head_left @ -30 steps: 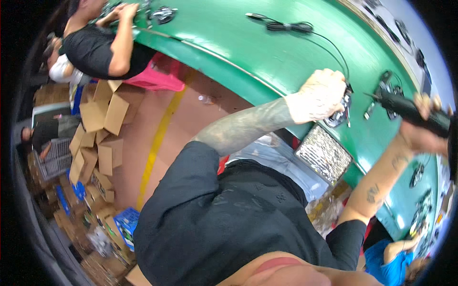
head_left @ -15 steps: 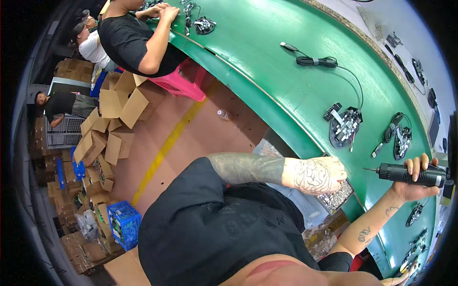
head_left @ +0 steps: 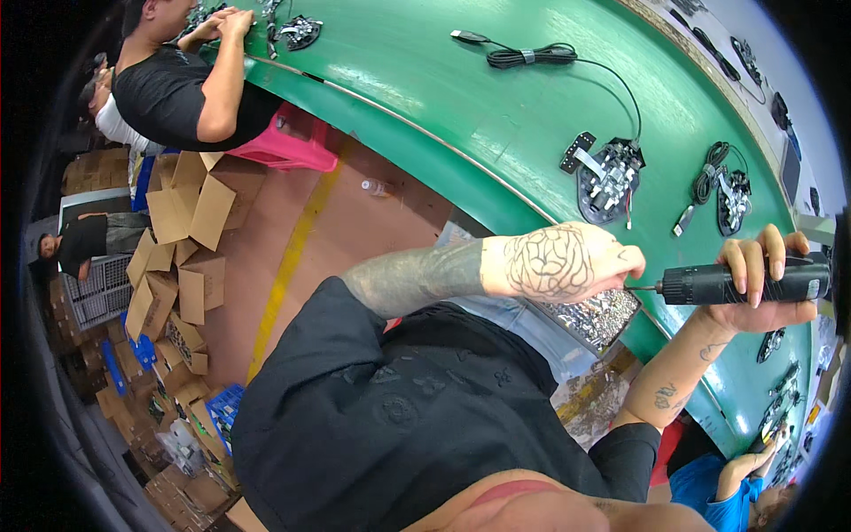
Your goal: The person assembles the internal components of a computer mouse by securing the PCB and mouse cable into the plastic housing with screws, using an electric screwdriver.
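Note:
My left hand [head_left: 567,262] is closed, its thumb and fingertips pinched together at the tip of the screwdriver bit; whatever they hold is too small to make out. In my right hand [head_left: 753,288] is a black electric screwdriver [head_left: 700,285], lying level with its bit pointing left toward the pinched fingers. Under my left hand sits a tray [head_left: 623,332] of small metal screws [head_left: 596,317]. Just beyond, on the green bench, lies an opened computer mouse [head_left: 610,182] with its circuit board bare and its bundled cable [head_left: 532,56] stretched out behind.
Another opened mouse [head_left: 734,204] with a coiled cable lies to the right on the green bench [head_left: 425,80]. A co-worker [head_left: 182,93] sits at the far left on a pink stool [head_left: 297,142]; another person in blue [head_left: 722,496] is at lower right. Cardboard boxes [head_left: 191,213] stand left.
My left hand has come up from the screw tray, and the screwdriver has moved left, so its bit now meets the fingertips. The whole view has shifted, bringing the person in blue further in.

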`<state>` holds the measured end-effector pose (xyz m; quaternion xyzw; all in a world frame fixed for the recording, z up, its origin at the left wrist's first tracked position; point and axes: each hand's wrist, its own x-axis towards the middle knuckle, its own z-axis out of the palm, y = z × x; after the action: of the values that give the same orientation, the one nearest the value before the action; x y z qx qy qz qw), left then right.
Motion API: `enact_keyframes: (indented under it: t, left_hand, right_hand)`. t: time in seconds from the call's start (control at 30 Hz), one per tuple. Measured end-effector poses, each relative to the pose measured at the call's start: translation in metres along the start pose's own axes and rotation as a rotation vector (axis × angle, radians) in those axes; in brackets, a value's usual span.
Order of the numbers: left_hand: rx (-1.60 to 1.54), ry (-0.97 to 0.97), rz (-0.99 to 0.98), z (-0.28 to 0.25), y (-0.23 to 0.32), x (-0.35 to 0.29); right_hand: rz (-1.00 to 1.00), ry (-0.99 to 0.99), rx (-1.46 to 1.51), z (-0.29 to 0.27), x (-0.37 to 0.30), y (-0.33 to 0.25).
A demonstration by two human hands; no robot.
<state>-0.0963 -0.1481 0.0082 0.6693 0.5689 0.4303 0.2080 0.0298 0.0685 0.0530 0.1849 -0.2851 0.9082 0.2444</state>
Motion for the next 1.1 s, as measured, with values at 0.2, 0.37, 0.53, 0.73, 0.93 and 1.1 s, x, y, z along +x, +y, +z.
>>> enact_keyframes:
  t: [0.2,0.37,0.53,0.73,0.93,1.1]
  left_hand:
    - [-0.040,-0.068,0.059,-0.010,-0.010,0.006]
    - [0.088,-0.098,0.067,-0.020,-0.012,0.016]
    - [0.129,-0.086,0.106,-0.024,-0.020,0.025]
    - [0.187,-0.101,0.176,-0.031,-0.025,0.029]
    - [0.205,-0.245,-0.017,-0.041,-0.021,0.040]
    - [0.194,-0.075,-0.027,-0.050,-0.021,0.032]
  right_hand:
    - [-0.053,0.005,-0.085,0.003,-0.001,0.002]
    - [-0.093,0.027,-0.167,0.005,-0.003,0.005]
    - [-0.165,0.065,-0.245,0.005,-0.008,-0.001]
    - [-0.151,0.086,-0.282,0.004,-0.003,0.004]
    - [-0.133,0.100,-0.356,0.009,0.014,0.011]
    - [-0.068,0.093,-0.412,0.021,0.037,0.024]
